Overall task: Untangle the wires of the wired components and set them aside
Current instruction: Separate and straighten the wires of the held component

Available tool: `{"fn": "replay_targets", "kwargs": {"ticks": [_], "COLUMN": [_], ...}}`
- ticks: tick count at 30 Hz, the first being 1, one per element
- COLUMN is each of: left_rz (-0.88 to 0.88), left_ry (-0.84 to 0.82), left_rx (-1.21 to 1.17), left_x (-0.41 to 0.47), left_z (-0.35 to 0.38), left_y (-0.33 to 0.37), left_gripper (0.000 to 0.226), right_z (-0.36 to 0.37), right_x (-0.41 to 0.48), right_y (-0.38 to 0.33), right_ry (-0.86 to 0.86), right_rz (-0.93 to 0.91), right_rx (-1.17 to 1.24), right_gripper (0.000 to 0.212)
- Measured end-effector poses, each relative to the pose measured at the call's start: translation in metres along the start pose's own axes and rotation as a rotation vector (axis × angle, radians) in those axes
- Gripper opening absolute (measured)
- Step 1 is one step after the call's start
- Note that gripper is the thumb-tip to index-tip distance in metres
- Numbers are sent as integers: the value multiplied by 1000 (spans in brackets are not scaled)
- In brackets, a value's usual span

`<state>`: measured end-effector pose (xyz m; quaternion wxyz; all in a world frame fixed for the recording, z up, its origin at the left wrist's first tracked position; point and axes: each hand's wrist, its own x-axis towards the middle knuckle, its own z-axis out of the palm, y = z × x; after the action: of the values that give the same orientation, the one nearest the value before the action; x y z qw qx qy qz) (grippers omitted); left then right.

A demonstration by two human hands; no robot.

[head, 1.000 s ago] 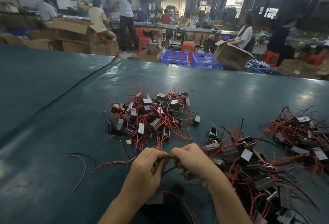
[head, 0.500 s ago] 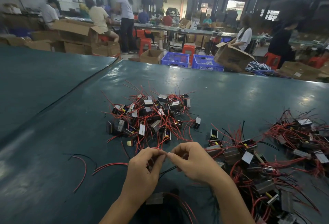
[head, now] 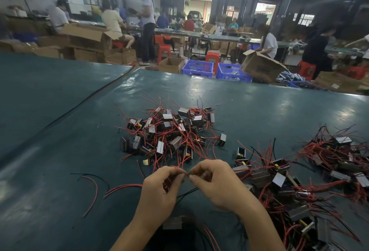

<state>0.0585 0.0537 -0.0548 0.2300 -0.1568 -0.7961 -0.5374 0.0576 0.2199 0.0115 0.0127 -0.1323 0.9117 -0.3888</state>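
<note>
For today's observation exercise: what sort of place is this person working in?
Probably a factory assembly hall: heaps of wired components on a long green table, other workers at benches behind, cardboard boxes and blue crates on the floor.

Two hands are counted, a left hand (head: 159,193) and a right hand (head: 217,183), with one wire (head: 177,168) pinched between them. Three heaps of wired components (head: 169,131) are counted, at twelve, two and three o'clock from the hands; their pieces cannot be numbered. Two blue crates (head: 197,68) are counted at one o'clock.
</note>
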Motion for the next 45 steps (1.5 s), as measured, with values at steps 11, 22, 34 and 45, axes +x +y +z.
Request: {"fn": "replay_targets", "kwargs": {"ticks": [11, 22, 34, 45], "left_rz": [-154, 333, 32, 236], "left_ry": [-87, -92, 46, -14], "left_rx": [-206, 199, -46, 182], "left_x": [0, -4, -3, -3], "left_z": [0, 0, 2, -1], "left_y": [2, -1, -2, -1], "left_gripper": [18, 10, 8, 8], "right_z": [-7, 14, 2, 8], "right_x": [0, 8, 2, 3], "right_y": [7, 1, 7, 2], "right_ry": [6, -93, -1, -79], "right_rz": [-109, 480, 21, 201], "right_rx": [112, 355, 204, 81], "right_gripper": [7, 23, 11, 21]}}
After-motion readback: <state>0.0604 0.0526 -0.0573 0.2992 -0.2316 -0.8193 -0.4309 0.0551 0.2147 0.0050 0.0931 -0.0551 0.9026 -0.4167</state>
